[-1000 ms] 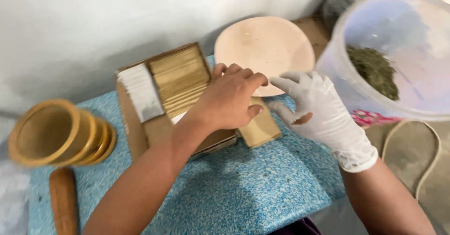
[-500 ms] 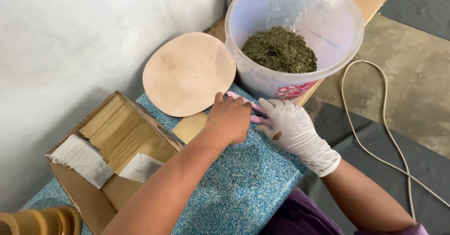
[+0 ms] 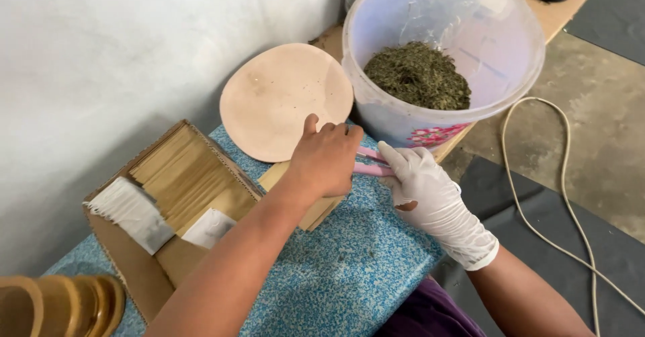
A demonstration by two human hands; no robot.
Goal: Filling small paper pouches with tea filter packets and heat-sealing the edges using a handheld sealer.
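Pink tool (image 3: 373,163): a slim pink thing, maybe tweezers or scissors, lying on the blue speckled surface (image 3: 349,263) between my two hands, just in front of the bucket.
Change: both my hands have come away from the cardboard box (image 3: 127,256) and now meet at the pink tool; the work has shifted from the box towards the bucket side.
Left hand (image 3: 327,159): bare, curled palm-down over a tan paper packet (image 3: 316,209), fingertips touching the tool's left end.
Right hand (image 3: 423,182): gloved white, fingers closed on the tool's right end.
Bucket (image 3: 430,118): holds dried green leaves (image 3: 418,75), just beyond the tool.
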